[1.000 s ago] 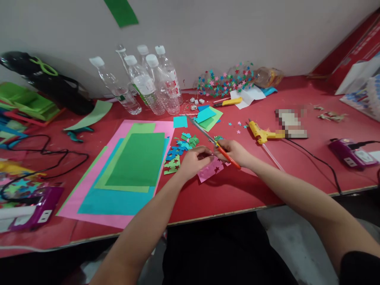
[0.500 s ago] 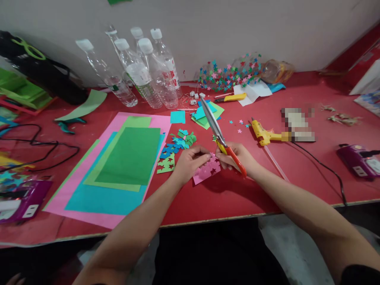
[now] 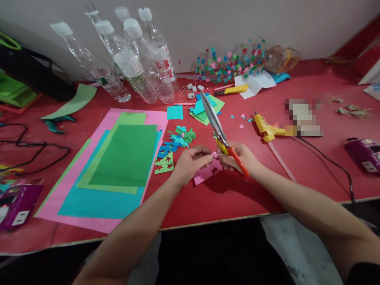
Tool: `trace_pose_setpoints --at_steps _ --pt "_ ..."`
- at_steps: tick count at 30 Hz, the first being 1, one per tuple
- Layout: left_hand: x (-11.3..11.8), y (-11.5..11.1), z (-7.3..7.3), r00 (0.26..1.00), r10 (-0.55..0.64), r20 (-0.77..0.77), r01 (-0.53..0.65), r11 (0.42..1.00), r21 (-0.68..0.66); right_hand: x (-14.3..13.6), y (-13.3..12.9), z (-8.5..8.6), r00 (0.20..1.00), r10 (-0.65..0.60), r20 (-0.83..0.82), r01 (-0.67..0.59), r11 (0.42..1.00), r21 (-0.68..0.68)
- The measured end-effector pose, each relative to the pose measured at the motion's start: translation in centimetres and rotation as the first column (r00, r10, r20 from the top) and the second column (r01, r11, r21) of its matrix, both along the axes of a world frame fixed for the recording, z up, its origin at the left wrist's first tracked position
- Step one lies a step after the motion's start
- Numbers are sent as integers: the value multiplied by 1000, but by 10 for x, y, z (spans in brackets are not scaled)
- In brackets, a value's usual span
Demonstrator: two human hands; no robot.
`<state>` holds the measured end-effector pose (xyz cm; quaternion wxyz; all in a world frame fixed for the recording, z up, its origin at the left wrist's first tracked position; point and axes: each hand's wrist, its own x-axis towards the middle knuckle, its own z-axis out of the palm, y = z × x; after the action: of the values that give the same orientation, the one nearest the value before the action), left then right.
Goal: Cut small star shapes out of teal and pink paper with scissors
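Observation:
My left hand point(image 3: 189, 165) is closed on a piece of pink paper point(image 3: 204, 175) that has star-shaped holes in it. Scissors point(image 3: 216, 120) with orange and yellow handles rest in my right hand point(image 3: 242, 155), their blades pointing up and away. The fingertips of that same hand meet the left ones at the paper's top edge, where a small pink bit point(image 3: 214, 154) sticks up. Just left of my hands lie a light green sheet with star holes point(image 3: 165, 164) and blue punched scraps point(image 3: 168, 149).
Stacked coloured sheets point(image 3: 123, 156) cover the table's left part. Plastic bottles point(image 3: 133, 67) stand behind them. A yellow glue gun point(image 3: 265, 127) with a cord lies at right. Farther back are a yellow cutter point(image 3: 236, 90), small paper squares point(image 3: 208, 109) and a star-covered clear bottle point(image 3: 231, 63).
The view has shifted slightly, so the bottles and sheets sit farther left. Both hands keep their hold, and the small pink bit between the fingertips now stands up more.

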<state>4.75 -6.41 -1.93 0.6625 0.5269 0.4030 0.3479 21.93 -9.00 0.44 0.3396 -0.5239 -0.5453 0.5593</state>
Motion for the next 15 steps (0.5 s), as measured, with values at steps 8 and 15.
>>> trace_pose_setpoints --at_steps 8,15 --pt "-3 3 6 998 55 8 -55 998 37 5 0 3 996 76 47 -77 997 6" --pt "-19 19 14 881 393 262 -432 895 112 18 0 11 907 211 364 -271 955 123"
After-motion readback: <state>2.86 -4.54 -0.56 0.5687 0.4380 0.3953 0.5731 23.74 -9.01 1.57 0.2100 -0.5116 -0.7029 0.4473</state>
